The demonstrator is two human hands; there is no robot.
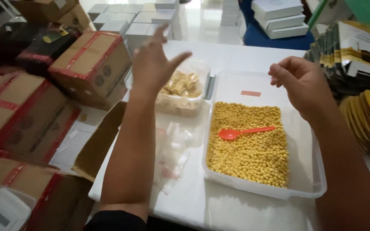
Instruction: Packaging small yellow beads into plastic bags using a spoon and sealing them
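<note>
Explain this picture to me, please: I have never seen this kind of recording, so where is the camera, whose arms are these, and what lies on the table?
The single picture comes from a camera worn on a person's head, looking down, so both bare arms are that person's own. The left hand is raised with fingers spread, holding nothing, above a small clear plastic tub of golden wrapped pieces. The right hand is loosely curled and also appears empty, above a large clear plastic tray half filled with small yellow round pellets. An orange plastic spoon lies on the pellets. Empty clear plastic bags rest on the white table. Taped brown cardboard boxes stand at the left.
</note>
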